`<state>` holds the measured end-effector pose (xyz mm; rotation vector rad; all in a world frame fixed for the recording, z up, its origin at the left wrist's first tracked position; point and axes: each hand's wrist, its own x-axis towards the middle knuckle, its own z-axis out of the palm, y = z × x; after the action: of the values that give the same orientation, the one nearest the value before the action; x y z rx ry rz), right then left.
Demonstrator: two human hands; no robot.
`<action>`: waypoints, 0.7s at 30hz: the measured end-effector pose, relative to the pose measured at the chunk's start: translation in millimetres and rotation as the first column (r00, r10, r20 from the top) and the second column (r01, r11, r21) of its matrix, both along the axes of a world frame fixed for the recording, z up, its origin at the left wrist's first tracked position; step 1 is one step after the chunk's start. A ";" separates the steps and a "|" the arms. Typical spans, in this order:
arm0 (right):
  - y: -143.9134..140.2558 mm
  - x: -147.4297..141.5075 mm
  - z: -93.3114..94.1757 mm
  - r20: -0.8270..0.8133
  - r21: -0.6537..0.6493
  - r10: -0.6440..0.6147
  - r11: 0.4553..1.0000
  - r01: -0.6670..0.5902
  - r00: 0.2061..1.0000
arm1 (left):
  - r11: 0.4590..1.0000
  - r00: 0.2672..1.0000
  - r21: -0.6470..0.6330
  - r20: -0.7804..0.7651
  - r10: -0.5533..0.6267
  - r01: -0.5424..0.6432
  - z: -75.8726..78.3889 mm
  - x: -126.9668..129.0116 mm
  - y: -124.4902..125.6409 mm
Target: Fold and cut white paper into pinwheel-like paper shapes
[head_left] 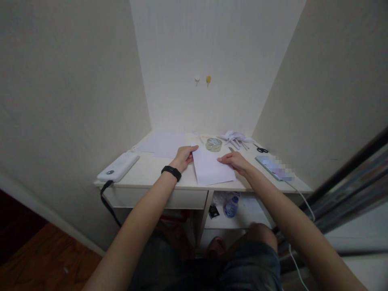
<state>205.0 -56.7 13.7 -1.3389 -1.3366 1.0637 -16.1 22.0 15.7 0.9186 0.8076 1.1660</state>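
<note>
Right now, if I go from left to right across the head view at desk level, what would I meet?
White device → flat paper sheets → left hand → held sheet → right hand → phone with a cable.

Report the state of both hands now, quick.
Left hand: closed on the left edge of a white rectangular paper sheet.
Right hand: closed on the sheet's right side; whether it also grips the grey pointed blade-like piece is unclear.

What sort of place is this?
Likely a small desk nook, perhaps in a home or dorm: a white desk closely boxed in by walls, with a tape roll and scissors on top.
</note>
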 end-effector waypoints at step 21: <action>-5.0 -8.1 56.5 0.316 -0.066 0.379 0.923 -0.379 0.869 | 0.778 0.589 0.259 -0.789 -0.172 0.573 70.7 -0.3 -18.3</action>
<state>196.9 -61.6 70.2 -1.3216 -1.9060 1.1324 -16.5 3.7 86.4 1.9862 0.8730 0.5612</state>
